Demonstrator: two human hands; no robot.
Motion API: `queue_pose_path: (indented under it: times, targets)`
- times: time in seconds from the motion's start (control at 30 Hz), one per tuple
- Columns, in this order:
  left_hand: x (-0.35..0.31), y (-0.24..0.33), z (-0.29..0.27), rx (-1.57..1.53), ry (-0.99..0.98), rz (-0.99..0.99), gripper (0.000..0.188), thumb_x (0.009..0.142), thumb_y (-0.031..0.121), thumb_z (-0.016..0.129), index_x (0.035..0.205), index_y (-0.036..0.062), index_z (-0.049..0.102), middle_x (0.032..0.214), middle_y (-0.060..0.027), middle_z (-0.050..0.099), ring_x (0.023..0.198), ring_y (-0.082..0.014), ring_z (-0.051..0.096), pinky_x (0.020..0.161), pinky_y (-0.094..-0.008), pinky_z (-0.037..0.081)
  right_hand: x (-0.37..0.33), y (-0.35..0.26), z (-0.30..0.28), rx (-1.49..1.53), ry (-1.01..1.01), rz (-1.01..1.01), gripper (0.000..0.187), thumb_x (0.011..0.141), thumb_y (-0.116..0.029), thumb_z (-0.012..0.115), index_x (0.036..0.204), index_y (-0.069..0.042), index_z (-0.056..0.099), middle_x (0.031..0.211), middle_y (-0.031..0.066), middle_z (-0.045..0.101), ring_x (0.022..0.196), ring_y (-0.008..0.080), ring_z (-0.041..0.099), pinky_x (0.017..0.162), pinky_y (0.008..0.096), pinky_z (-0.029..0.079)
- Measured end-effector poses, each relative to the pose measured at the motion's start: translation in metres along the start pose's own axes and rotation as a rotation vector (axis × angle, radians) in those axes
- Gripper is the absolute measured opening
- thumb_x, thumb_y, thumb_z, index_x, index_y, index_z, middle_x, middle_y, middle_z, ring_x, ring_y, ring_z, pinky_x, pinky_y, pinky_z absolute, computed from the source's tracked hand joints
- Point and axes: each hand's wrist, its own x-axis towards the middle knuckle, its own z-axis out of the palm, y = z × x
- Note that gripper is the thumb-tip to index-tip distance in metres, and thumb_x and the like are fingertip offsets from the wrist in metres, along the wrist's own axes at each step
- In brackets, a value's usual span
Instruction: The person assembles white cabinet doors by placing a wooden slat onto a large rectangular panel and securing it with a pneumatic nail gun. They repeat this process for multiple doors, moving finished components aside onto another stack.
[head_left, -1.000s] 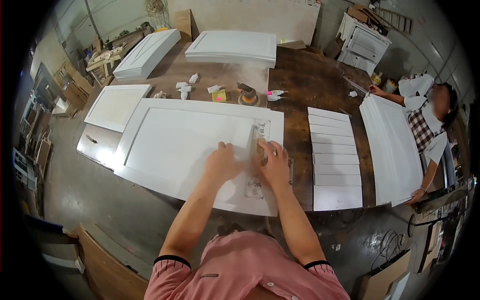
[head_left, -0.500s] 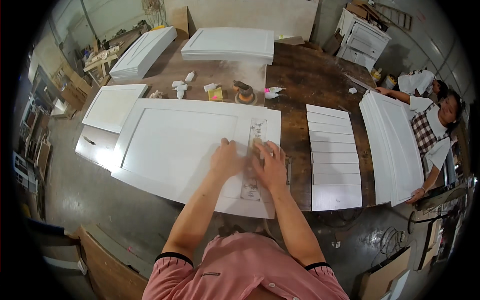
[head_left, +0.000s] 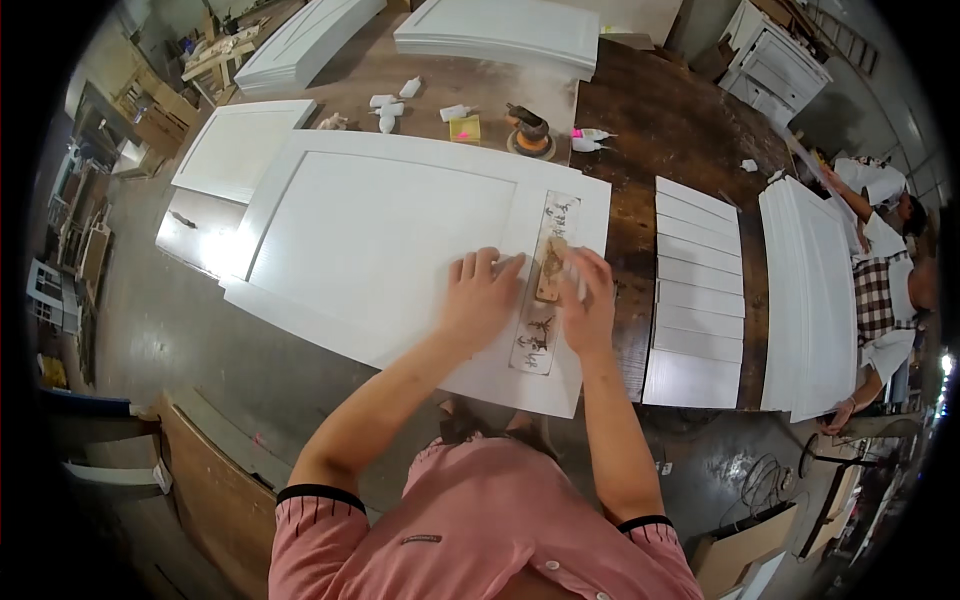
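A large white panelled door lies flat in front of me. Along its right side runs a narrow strip with dark brown markings on a pale ground. My left hand rests on the door left of the strip, its fingers spread and holding nothing. At the strip, my right hand has its fingers bent against a small tan, block-like piece lying over the middle of the markings. The underside of that piece is hidden, and its exact kind cannot be made out.
An orange-and-black sander, a yellow pad and several white bottles stand beyond the door. White slats and stacked panels lie to the right, where a co-worker in a checked apron handles the stack.
My left hand has opened from a curled shape and its fingers now spread. The right hand has shifted, uncovering more of the tan piece and strip. The whole view has tilted down.
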Motion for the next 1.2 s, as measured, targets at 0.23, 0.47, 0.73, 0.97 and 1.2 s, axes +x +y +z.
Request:
queue_pose_path:
  times: [0.23,0.47,0.73,0.97,1.2]
  targets:
    - [0.007,-0.008,0.009,-0.013,0.117,-0.085,0.063,0.094,0.028,0.067,0.149,0.0037,0.049,0.152,-0.0212,0.045,0.147,-0.0408,0.034,0.124,-0.0572,0.023,-0.013,0.124,0.001,0.540,0.424,0.472,0.031,0.100,-0.023,0.061,0.122,-0.002,0.068,0.118,0.0134,0.067,0.113,0.0237,0.061,0.099,0.0355,0.047]
    - [0.008,-0.033,-0.011,-0.143,-0.113,-0.091,0.069,0.094,0.037,0.068,0.151,0.0033,0.049,0.165,-0.0239,0.032,0.155,-0.0418,0.025,0.127,-0.0574,0.015,-0.011,0.103,0.020,-0.624,-0.082,0.240,0.035,0.101,-0.029,0.062,0.124,-0.003,0.066,0.121,0.0142,0.067,0.113,0.0225,0.061,0.098,0.0363,0.050]
    - [0.009,-0.041,-0.007,-0.138,-0.140,-0.070,0.068,0.092,0.042,0.069,0.152,0.0129,0.052,0.167,-0.0263,0.027,0.156,-0.0462,0.020,0.127,-0.0612,0.011,-0.011,0.104,0.032,-0.678,-0.106,0.219,0.035,0.099,-0.027,0.065,0.125,-0.004,0.065,0.123,0.0141,0.067,0.114,0.0232,0.061,0.097,0.0375,0.051]
    - [0.005,-0.052,-0.011,-0.127,-0.158,-0.057,0.073,0.089,0.049,0.070,0.153,0.0200,0.052,0.168,-0.0264,0.025,0.157,-0.0458,0.017,0.126,-0.0628,0.010,-0.013,0.139,0.043,-0.529,-0.034,0.320,0.035,0.097,-0.026,0.068,0.126,-0.005,0.065,0.125,0.0141,0.067,0.115,0.0238,0.061,0.097,0.0385,0.052]
    - [0.012,-0.037,0.008,-0.198,-0.088,0.032,0.070,0.086,0.045,0.071,0.147,0.0151,0.056,0.162,-0.0299,0.033,0.153,-0.0481,0.023,0.123,-0.0668,0.014,0.032,0.237,-0.065,0.522,0.373,0.719,0.037,0.096,-0.024,0.071,0.127,-0.007,0.065,0.127,0.0140,0.066,0.116,0.0244,0.062,0.096,0.0395,0.053]
